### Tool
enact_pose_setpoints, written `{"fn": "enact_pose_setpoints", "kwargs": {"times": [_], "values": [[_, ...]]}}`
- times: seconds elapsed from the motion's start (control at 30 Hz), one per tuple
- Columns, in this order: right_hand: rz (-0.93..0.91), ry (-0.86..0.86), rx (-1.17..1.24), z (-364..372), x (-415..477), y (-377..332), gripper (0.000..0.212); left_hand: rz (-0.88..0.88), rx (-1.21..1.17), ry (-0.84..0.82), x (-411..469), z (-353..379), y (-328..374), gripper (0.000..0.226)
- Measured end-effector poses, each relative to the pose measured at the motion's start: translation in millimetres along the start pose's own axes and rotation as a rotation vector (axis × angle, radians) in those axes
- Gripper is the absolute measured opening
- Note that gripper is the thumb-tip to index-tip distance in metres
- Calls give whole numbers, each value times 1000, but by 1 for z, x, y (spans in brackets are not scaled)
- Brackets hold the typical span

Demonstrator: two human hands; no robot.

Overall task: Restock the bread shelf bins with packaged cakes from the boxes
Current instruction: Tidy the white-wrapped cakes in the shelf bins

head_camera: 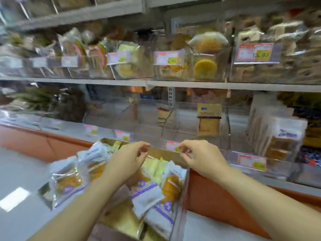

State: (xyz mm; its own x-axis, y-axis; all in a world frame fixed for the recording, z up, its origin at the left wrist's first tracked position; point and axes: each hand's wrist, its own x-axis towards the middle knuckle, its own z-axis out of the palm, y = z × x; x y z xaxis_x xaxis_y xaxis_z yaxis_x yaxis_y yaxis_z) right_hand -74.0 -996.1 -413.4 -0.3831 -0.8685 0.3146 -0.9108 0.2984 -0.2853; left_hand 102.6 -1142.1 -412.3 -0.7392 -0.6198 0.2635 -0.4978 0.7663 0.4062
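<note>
**Head view: both hands over the stock box, at the lower bread shelf.** My left hand and right hand hover side by side but apart, above the far rim of the open brown cardboard box. On each hand the fingers are bent and the thumb tip is drawn close to the fingertips, like a pinch. Motion blur hides whether any clear film lies between them, so I cannot tell if either hand holds anything.

The task's stock, the packaged cakes in clear and white wrappers with purple print, lies heaped in the box, with several spilling over its left edge. The box stands against the orange-red base ledge, just below the shelf. I judge this placement keeps each transfer from box to bin short.

Directly behind the hands, the clear acrylic bin on the lower shelf is nearly bare. It holds one upright yellow-and-brown wrapped cake slice, and another slice shows to its left. The transparent walls show the fill level from the aisle, and the bin's pink-and-yellow price label faces outward.

The bins on the shelf above already look full. I judge this sparse lower bin to be the likely target, with most of the box still to be shelved.
</note>
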Motion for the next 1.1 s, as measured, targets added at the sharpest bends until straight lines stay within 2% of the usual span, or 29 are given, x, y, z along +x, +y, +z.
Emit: {"fn": "enact_pose_setpoints", "kwargs": {"times": [0.17, 0.33, 0.43, 0.57, 0.67, 0.83, 0.9, 1.0, 1.1], "values": [[-14, -221, 73, 40, 21, -53, 28, -151, -9, 42, -36, -37, -56, 27], [52, -473, 183, 73, 35, -89, 62, -193, 85, 54, -66, -58, -91, 32], [87, -534, 245, 83, 40, -104, 69, -195, 251, -46, -77, -61, -101, 43], [196, -560, 409, 84, 47, -108, 68, -232, 302, -233, -83, -48, -113, 45], [282, -574, 432, 90, 50, -104, 74, -240, 249, -226, -82, -43, -113, 48], [345, -616, 562, 96, 49, -97, 43, -235, 169, -207, -82, -38, -111, 47], [331, -570, 562, 94, 48, -97, 38, -230, 144, -202, -83, -36, -111, 46], [336, -410, 573, 82, 48, -96, 41, -219, 147, -202, -83, -34, -111, 46], [342, -315, 600, 65, 49, -85, 31, -218, 154, -187, -80, -32, -110, 46]]}}
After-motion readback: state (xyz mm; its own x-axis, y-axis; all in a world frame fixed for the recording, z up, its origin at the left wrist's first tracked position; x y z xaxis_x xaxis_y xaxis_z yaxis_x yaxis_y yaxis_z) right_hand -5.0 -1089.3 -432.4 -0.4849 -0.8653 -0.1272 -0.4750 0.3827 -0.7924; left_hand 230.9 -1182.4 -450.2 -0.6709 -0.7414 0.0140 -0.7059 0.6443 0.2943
